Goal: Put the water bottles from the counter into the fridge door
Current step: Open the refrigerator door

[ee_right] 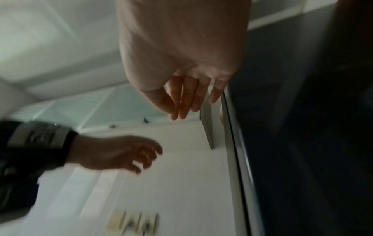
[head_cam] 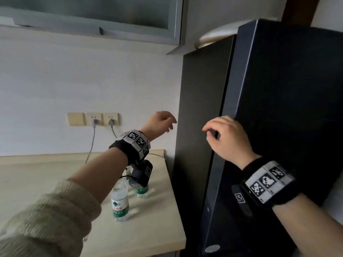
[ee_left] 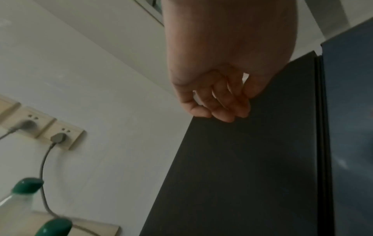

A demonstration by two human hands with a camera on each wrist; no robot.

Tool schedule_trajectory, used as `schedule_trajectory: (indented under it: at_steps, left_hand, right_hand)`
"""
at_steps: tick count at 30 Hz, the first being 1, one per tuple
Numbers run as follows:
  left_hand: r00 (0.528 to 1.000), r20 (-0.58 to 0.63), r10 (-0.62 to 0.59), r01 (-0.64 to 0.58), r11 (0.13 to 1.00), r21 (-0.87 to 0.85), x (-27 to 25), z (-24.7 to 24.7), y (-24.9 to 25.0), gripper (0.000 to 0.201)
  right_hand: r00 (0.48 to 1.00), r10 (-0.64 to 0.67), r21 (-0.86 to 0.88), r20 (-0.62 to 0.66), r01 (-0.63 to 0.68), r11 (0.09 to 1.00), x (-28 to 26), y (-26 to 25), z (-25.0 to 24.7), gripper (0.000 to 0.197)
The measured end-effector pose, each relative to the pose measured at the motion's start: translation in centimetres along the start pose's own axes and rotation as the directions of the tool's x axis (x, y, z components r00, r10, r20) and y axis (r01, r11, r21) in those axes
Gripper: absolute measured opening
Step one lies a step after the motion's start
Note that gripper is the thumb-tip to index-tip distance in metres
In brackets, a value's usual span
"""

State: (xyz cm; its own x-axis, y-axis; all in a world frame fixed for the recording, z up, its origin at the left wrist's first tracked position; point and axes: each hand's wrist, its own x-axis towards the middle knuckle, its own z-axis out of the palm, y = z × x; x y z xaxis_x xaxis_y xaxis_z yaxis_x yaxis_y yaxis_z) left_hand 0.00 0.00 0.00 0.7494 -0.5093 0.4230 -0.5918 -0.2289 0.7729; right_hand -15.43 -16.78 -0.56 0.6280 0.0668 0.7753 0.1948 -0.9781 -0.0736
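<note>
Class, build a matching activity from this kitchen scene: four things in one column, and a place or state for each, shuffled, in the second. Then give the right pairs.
Column 1
1. water bottles
2. left hand
3. right hand
4. grey plugs

Column 2
A. at the front edge of the black fridge door
B. pushed into the wall sockets
C. standing upright on the counter
D. raised in the air, holding nothing

Pairs: 1-C, 2-D, 3-A, 4-B
</note>
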Motion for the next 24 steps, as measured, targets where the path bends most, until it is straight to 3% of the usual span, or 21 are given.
schedule_trajectory:
  at_steps: [3, 5, 7, 9, 11, 13, 21, 24]
  left_hand:
    - [0.999, 0.05, -0.015, 0.015, 1.0, 0.013, -0.2, 1.7, -0.9, 0.02]
    - [0.995, 0.102, -0.011, 0.007, 0.999, 0.036, -0.5, 3.2, -1.6, 0.022]
    - [0.991, 0.132, -0.014, 0.01, 0.999, 0.032, -0.8, 4.5, -1.9, 0.022]
    - [0.988, 0.152, -0.022, 0.019, 1.0, 0.021, -1.0, 5.6, -2.3, 0.022]
    - [0.982, 0.185, -0.036, 0.033, 0.999, 0.021, -1.3, 6.8, -2.7, 0.023]
    - [0.975, 0.218, -0.051, 0.046, 0.999, 0.028, -1.6, 7.8, -3.2, 0.024]
    - [0.941, 0.329, -0.073, 0.05, 0.996, 0.08, -2.8, 10.4, -4.4, 0.02]
    - [0.925, 0.373, -0.073, 0.017, 0.988, 0.15, -3.4, 11.5, -4.1, 0.021]
  right_hand:
    - [0.966, -0.018, -0.278, 0.258, 0.093, 0.956, -1.2, 0.1, 2.9, 0.011]
    - [0.888, 0.045, -0.422, 0.458, 0.173, 0.89, -2.3, 0.5, 4.7, 0.011]
    - [0.842, 0.069, -0.53, 0.534, 0.271, 0.804, -2.5, 0.7, 5.1, 0.019]
    - [0.755, 0.171, -0.619, 0.632, 0.36, 0.698, -2.4, 0.4, 5.1, 0.026]
    - [0.691, 0.237, -0.665, 0.682, 0.453, 0.594, -2.1, 0.4, 5.3, 0.034]
    - [0.66, 0.279, -0.682, 0.698, 0.492, 0.541, -1.9, 0.3, 5.5, 0.036]
    - [0.628, 0.334, -0.696, 0.703, 0.513, 0.502, -2.8, 0.2, 6.3, 0.037]
    - [0.639, 0.356, -0.715, 0.682, 0.479, 0.51, -3.1, -0.1, 6.3, 0.038]
